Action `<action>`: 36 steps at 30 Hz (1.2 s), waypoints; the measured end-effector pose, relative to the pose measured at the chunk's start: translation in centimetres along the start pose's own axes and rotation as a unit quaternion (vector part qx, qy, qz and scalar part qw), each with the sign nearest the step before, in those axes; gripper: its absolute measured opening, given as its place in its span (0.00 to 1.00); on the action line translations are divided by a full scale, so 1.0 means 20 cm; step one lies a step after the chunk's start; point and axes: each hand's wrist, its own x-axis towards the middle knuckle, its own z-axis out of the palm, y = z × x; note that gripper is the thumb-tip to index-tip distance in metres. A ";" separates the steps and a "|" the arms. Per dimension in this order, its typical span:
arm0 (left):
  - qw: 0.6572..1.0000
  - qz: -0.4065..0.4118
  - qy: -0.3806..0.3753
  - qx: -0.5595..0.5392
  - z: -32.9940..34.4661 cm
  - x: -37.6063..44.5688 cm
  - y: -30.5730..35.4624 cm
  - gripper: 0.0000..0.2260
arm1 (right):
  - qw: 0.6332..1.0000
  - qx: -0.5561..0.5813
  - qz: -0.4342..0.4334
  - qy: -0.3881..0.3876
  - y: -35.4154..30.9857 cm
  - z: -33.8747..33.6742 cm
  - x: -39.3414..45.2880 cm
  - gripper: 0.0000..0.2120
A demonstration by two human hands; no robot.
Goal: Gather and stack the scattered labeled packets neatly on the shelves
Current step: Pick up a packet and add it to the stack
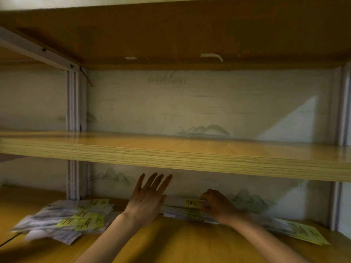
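Head view: left hand (147, 198) hovering flat, fingers spread, gripping nothing; right hand (218, 205) curling fingers, pinching packet stack (190, 210) lying on lower shelf (171, 243); loose packets (72, 219) lying scattered left.

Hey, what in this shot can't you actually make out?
- Label text on the left pile: head view, motion blur.
- Packet count in the middle stack: both hands cover parts of it.
- Right hand fingertips: curled round the stack's top packet, out of sight.
- Right packets: the arm covers their left end.
- Left hand palm: faces away.
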 end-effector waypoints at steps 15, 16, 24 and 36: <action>0.997 -0.007 -0.074 0.003 -0.01 -0.05 0.00 0.27 | 0.995 0.016 0.060 -0.081 0.02 0.05 -0.03 0.12; 0.997 -0.005 -0.075 0.005 -0.01 -0.05 0.00 0.27 | 0.994 0.019 0.063 -0.085 0.02 0.05 -0.03 0.13; 0.998 0.017 -0.055 -0.029 -0.03 -0.06 -0.03 0.28 | 1.000 -0.009 -0.001 0.024 -0.03 -0.04 -0.11 0.32; 0.997 -0.003 -0.062 -0.047 -0.23 -0.13 -0.01 0.32 | 0.995 -0.056 -0.051 0.071 -0.19 -0.19 -0.25 0.35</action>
